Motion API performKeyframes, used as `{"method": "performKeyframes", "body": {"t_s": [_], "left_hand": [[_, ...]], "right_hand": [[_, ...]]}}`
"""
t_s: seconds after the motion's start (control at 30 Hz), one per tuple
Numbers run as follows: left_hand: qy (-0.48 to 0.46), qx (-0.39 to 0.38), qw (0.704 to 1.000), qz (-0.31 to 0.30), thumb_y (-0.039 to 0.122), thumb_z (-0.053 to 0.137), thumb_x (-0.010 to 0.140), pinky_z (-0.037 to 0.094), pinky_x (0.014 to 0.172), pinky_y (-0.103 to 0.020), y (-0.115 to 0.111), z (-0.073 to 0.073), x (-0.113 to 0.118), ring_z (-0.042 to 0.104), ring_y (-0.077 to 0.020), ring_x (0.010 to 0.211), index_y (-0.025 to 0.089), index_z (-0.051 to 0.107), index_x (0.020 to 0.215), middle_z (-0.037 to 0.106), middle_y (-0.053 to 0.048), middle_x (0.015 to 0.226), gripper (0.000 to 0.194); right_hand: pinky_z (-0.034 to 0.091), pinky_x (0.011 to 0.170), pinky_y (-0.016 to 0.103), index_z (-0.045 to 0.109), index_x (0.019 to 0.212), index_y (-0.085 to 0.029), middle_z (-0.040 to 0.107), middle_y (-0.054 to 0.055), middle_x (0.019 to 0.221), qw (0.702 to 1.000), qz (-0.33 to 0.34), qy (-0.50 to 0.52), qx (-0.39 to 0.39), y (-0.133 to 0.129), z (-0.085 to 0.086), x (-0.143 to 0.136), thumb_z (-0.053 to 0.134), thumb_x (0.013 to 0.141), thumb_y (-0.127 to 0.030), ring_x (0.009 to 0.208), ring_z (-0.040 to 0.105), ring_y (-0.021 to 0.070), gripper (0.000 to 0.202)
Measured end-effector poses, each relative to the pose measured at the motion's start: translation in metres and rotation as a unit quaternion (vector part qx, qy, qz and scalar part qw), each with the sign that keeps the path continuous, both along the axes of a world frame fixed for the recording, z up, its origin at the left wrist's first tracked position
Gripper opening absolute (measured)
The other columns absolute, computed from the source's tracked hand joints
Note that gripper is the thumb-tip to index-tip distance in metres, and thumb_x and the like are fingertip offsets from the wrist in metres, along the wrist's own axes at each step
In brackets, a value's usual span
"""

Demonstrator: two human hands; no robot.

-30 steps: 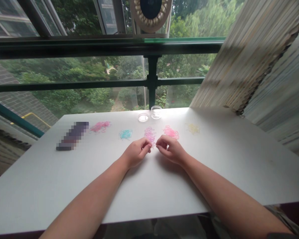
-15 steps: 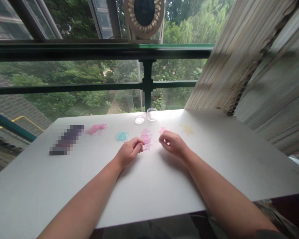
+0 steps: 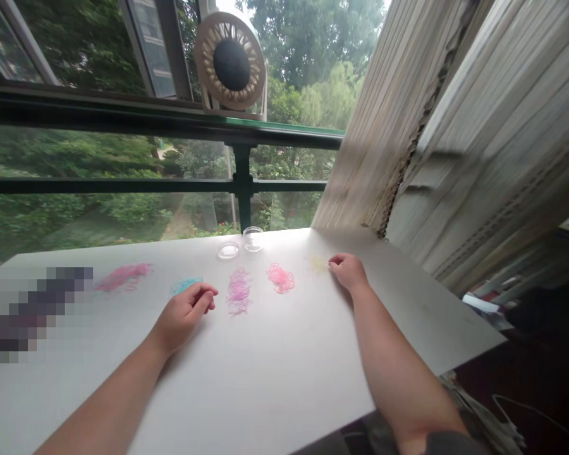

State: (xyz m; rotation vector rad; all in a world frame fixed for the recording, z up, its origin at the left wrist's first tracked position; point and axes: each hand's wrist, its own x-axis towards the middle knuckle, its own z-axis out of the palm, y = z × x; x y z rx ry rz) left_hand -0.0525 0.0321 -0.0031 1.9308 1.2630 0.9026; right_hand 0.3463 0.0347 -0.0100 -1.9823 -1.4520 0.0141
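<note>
Small thin loops that look like rubber bands lie in loose piles on the white table (image 3: pixel 275 360). My right hand (image 3: pixel 349 272) is pinched closed at the right edge of the pale yellow pile (image 3: pixel 318 264). Whatever its fingertips hold is too small to make out. My left hand (image 3: pixel 183 316) is closed, thumb against curled fingers, and partly covers the blue pile (image 3: pixel 184 285); its contents, if any, are hidden. Between the hands lie a purple pile (image 3: pixel 239 292) and a coral-pink pile (image 3: pixel 281 279). A longer pink pile (image 3: pixel 126 277) sits farther left.
A clear round container (image 3: pixel 253 239) and a shallow clear round dish or lid (image 3: pixel 228 251) stand at the table's back edge. A blurred-out dark object (image 3: pixel 38 309) lies at the left. Behind are a green railing (image 3: pixel 171 186), a round fan (image 3: pixel 231 63) and a curtain (image 3: pixel 360 126).
My right hand has moved right, from beside the coral-pink pile to the yellow one. My left hand has drawn away from the purple pile toward the blue. The view has turned right.
</note>
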Motion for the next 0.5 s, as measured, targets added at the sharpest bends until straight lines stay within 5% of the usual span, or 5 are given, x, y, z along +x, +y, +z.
{"method": "performKeyframes", "body": {"t_s": [0.5], "left_hand": [[0.006, -0.002, 1.000, -0.002, 0.045, 0.045, 0.083, 0.043, 0.063, -0.026, 0.0021, -0.0016, 0.0000, 0.055, -0.0153, 0.063, 0.018, 0.056, 0.088, 0.059, 0.000, 0.066, 0.029]], "right_hand": [[0.043, 0.070, 0.026, 0.073, 0.077, -0.020, 0.069, 0.004, 0.076, 0.999, 0.022, -0.003, -0.024, 0.0087, -0.0056, -0.0067, 0.054, 0.070, -0.018, 0.072, 0.060, 0.0177, 0.021]]}}
